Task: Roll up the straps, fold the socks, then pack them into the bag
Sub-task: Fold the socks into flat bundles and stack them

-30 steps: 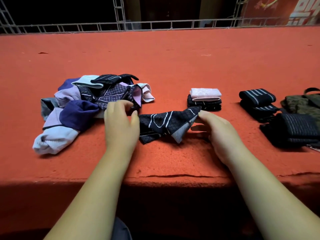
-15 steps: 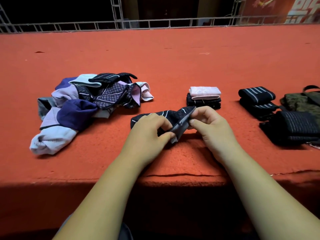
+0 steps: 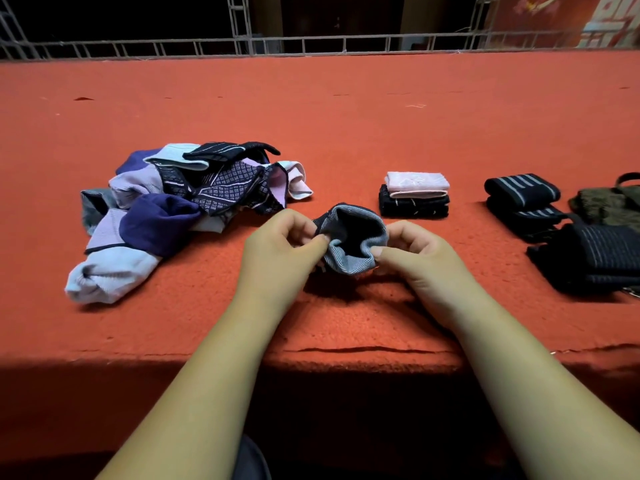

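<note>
A dark patterned sock (image 3: 351, 239) with a grey inner cuff is held just above the red carpet, its opening spread wide toward me. My left hand (image 3: 282, 247) pinches the cuff's left edge and my right hand (image 3: 414, 251) pinches its right edge. A heap of unfolded socks (image 3: 180, 206) in purple, lilac, white and black lies to the left. Two folded socks (image 3: 414, 194), pink on black, are stacked just behind my hands. Rolled black striped straps (image 3: 523, 199) sit at the right, next to a dark olive bag (image 3: 609, 204).
More black striped straps (image 3: 595, 258) lie at the far right near the platform's front edge (image 3: 363, 355), which drops into shadow below. A metal railing (image 3: 311, 43) runs along the back of the red carpet (image 3: 346, 109).
Both hands lifted the dark sock from lying flat and drew together at its cuff, pulling the opening apart so the grey inside shows.
</note>
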A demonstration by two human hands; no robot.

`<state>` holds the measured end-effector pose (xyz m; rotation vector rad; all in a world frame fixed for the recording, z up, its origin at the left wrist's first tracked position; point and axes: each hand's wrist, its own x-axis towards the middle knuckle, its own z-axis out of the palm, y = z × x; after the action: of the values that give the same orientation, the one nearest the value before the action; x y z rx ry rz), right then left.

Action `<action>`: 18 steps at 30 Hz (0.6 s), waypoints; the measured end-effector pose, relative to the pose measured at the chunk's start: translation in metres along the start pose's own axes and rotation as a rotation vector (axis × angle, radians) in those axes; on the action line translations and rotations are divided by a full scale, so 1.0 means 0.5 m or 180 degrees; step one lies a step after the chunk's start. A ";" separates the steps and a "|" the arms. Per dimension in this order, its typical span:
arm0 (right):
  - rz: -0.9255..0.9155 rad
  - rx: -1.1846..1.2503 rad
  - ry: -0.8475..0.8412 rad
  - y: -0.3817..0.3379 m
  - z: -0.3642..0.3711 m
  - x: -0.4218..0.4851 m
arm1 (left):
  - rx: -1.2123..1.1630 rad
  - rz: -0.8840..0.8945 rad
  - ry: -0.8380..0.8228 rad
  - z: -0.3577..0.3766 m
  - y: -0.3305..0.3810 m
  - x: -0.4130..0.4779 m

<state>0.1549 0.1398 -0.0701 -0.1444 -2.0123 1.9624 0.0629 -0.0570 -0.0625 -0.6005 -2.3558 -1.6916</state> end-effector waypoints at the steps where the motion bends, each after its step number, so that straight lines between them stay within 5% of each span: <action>1: 0.0028 0.0009 0.0046 -0.001 0.001 0.000 | -0.0022 -0.0036 0.0054 -0.002 0.002 0.001; 9: -0.0177 -0.0909 0.0983 -0.010 0.023 0.003 | 0.0223 0.0206 0.0438 -0.005 0.029 -0.009; 18: -0.0123 -0.0253 0.0824 -0.008 -0.004 0.006 | -0.1037 0.0221 -0.0607 -0.025 -0.006 0.014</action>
<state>0.1534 0.1422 -0.0656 -0.3564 -1.9092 1.7410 0.0544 -0.0680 -0.0582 -0.9237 -2.1586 -2.0874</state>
